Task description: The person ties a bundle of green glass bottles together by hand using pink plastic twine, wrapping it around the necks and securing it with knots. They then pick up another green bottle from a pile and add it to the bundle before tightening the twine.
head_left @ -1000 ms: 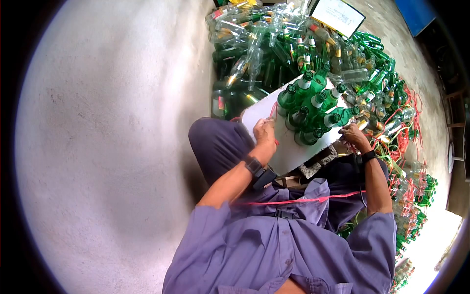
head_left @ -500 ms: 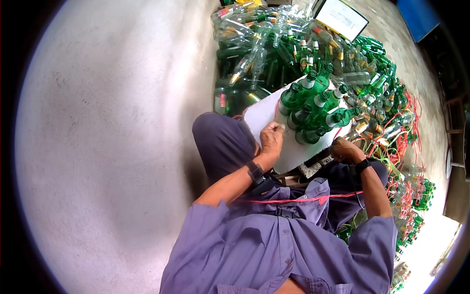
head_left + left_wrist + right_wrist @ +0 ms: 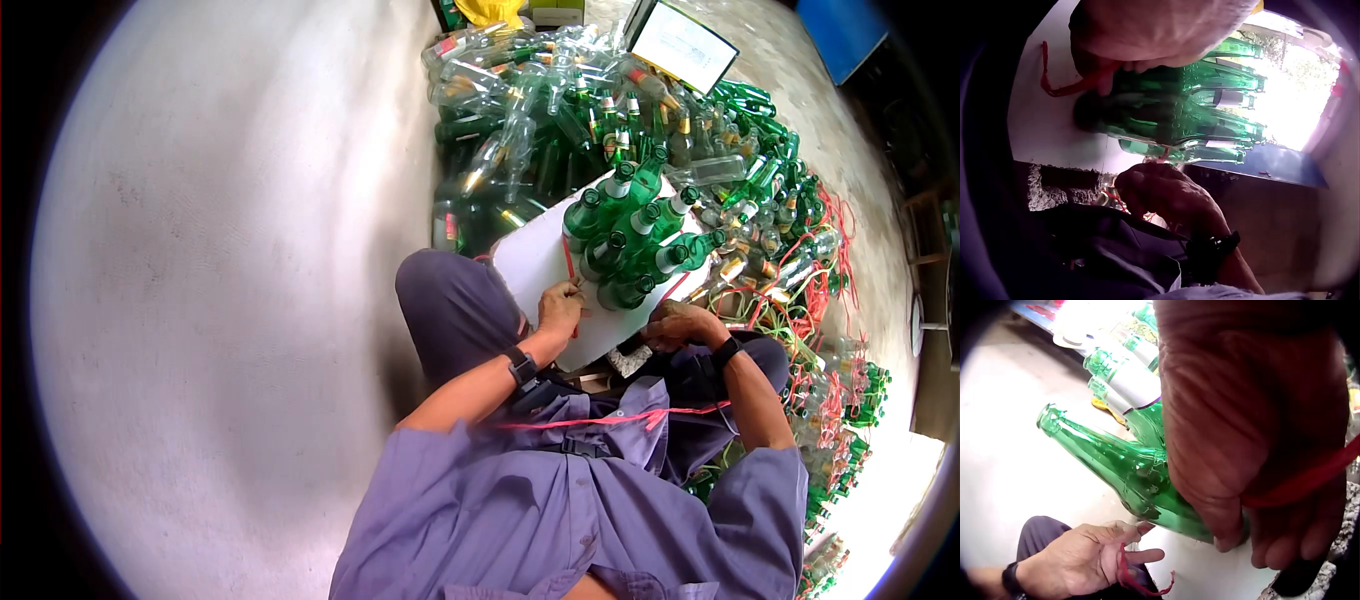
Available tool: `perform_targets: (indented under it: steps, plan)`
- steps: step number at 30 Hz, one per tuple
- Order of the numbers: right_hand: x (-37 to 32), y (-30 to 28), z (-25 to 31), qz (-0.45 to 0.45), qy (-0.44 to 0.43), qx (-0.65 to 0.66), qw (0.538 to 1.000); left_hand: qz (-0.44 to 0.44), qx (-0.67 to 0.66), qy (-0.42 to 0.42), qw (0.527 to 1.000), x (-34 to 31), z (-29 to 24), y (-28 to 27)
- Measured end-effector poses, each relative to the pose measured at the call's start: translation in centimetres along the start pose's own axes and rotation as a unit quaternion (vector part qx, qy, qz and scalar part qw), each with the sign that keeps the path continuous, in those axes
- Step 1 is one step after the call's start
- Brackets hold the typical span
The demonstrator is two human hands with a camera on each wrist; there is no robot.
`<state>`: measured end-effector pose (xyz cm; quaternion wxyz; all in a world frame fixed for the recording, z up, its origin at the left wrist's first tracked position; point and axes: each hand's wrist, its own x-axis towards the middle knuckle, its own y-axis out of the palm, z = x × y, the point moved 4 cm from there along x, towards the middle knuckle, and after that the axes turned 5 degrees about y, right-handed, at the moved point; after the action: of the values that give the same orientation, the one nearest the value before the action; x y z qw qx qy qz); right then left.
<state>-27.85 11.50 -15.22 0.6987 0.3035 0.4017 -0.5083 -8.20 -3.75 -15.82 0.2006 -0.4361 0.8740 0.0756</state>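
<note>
A cluster of green glass bottles (image 3: 640,225) stands upright on a white board (image 3: 530,255) in front of the person. Red plastic string (image 3: 569,258) runs along the left side of the cluster, and more shows on its right. The left hand (image 3: 560,308), at the board's near left, pinches the string; a loose end (image 3: 1147,590) hangs from its fingers in the right wrist view. Close beside the nearest bottles, the right hand (image 3: 683,328) is curled round the string's other stretch (image 3: 1316,481), which crosses its palm in the right wrist view.
Heaps of clear and green bottles (image 3: 520,110) lie behind and to the right of the board. Tangled red string (image 3: 830,270) lies at right. A pale wall (image 3: 230,280) fills the left side. A rough block (image 3: 630,360) shows under the board's near edge.
Both hands have moved toward the person, the right one also leftward, closer to the left hand. The red string beside the bottles now stretches straighter. The bottles stay grouped on the board.
</note>
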Motion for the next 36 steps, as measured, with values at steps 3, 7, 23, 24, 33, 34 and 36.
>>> perform_targets:
  steps: [3,7,23,24,33,34,36]
  plan:
    - [-1.7,0.6,1.2,-0.007,0.010,0.023,1.000,0.019,-0.036,-0.011,0.999,-0.1,0.3,0.3]
    - [-1.5,1.4,1.4,0.019,-0.028,0.029,0.999,0.078,-0.018,-0.055,0.995,-0.3,1.1,1.2]
    - [2.3,4.1,1.9,0.042,-0.077,0.232,0.969,0.123,0.405,0.130,0.897,-3.4,-0.6,3.1]
    - [2.4,4.3,2.0,0.057,-0.088,0.240,0.965,0.123,0.385,0.100,0.909,-4.0,-1.4,3.1]
    - [5.6,5.8,0.9,0.108,-0.105,0.370,0.917,0.199,0.485,0.170,0.834,-6.5,-2.9,4.2]
    - [5.5,5.9,1.1,0.110,-0.111,0.390,0.907,0.200,0.486,0.169,0.834,-6.7,-2.6,4.2]
    - [5.6,6.2,1.1,0.083,-0.122,0.405,0.902,0.220,0.503,0.237,0.802,-7.2,-1.9,4.4]
